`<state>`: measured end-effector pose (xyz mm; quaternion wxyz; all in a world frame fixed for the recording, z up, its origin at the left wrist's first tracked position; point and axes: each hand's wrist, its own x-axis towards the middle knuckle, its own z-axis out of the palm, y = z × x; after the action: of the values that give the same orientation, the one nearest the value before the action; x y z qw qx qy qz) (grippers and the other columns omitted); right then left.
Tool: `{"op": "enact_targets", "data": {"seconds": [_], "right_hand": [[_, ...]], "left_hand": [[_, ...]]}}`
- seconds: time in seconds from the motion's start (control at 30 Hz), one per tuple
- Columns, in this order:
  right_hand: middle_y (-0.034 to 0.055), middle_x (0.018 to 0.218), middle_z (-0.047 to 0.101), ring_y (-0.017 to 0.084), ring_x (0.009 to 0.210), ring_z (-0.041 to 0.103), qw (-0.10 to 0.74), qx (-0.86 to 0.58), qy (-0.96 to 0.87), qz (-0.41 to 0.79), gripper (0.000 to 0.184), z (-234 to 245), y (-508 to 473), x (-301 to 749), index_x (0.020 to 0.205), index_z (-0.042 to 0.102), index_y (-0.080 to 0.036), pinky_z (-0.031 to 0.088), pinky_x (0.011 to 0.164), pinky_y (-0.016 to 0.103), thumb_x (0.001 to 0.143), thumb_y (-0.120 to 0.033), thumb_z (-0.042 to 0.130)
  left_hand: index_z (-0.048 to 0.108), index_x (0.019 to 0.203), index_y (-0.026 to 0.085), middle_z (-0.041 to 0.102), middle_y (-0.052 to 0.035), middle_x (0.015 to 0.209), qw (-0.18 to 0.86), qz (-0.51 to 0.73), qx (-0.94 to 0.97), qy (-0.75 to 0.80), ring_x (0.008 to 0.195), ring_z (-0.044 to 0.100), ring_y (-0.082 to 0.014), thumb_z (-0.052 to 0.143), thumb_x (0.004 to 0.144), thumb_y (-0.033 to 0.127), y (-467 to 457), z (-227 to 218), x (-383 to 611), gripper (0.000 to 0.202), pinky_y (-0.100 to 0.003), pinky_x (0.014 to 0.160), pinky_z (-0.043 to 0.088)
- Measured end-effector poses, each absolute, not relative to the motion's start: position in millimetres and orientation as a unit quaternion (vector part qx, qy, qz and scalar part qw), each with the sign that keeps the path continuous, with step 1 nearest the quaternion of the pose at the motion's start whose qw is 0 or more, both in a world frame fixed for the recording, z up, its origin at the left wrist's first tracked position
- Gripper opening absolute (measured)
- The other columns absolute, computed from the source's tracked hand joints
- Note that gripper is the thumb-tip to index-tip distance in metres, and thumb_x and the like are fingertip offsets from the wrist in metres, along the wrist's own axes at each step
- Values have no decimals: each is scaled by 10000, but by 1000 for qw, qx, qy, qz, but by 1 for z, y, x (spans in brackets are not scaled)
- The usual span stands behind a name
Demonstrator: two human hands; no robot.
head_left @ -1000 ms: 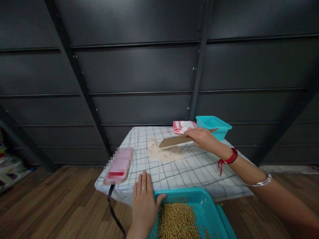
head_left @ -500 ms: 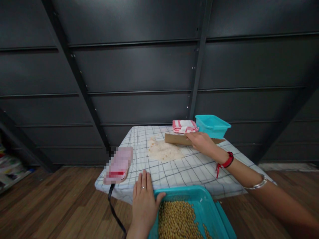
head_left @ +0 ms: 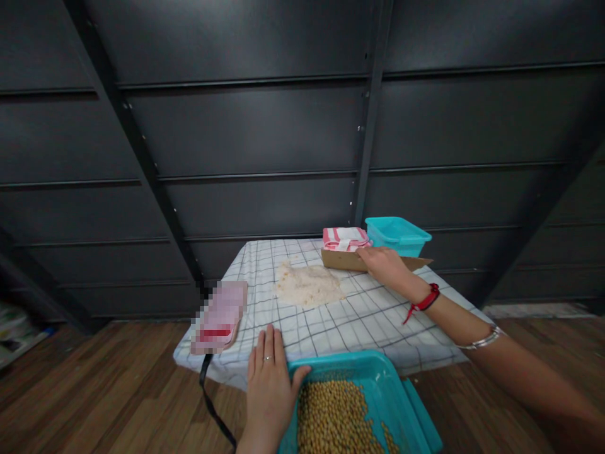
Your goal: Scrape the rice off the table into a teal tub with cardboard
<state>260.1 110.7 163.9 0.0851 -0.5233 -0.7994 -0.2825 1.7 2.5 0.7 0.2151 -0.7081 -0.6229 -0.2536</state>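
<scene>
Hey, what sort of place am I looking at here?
Likely an indoor storeroom or workroom: dark metal racking behind, a wood-plank floor, and a small cloth-covered table holding a grain pile, with the right hand gripping cardboard beside it.

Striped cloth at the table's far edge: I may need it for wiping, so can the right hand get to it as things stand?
Probably yes. The right hand grips the cardboard just in front of the striped cloth, and only that low cardboard lies between them.
</scene>
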Motion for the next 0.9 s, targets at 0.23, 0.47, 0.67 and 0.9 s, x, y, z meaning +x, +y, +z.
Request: {"op": "enact_targets", "data": {"seconds": [0.23,0.47,0.67,0.9], "right_hand": [[89,727,648,166,634,572,87,-482,-824,-283,263,163,86,261,846,586,-110,315,537,265,699,1,398],[113,711,647,182,605,572,156,-485,-799,-321,210,175,71,264,857,580,-114,288,508,273,824,-96,373],[112,692,647,195,582,578,69,-527,-787,-313,175,176,70,272,846,581,-102,282,480,275,766,-51,434],[85,739,659,160,588,569,110,-443,-813,-362,230,153,44,288,847,580,-136,378,543,267,736,-23,413]], "left_hand": [[457,1234,47,500,-202,1274,233,-250,-707,-620,1203,413,-324,267,825,596,3,1,2,711,-492,946,375],[467,1221,46,510,-204,1261,234,-254,-707,-617,1192,427,-330,293,820,592,2,2,2,700,-489,937,383],[464,1219,39,514,-208,1255,237,-259,-711,-610,1176,444,-325,302,820,592,2,1,0,701,-480,937,384],[443,1241,51,508,-211,1259,234,-259,-709,-612,1191,425,-328,268,824,601,2,1,1,712,-500,932,382]]}}
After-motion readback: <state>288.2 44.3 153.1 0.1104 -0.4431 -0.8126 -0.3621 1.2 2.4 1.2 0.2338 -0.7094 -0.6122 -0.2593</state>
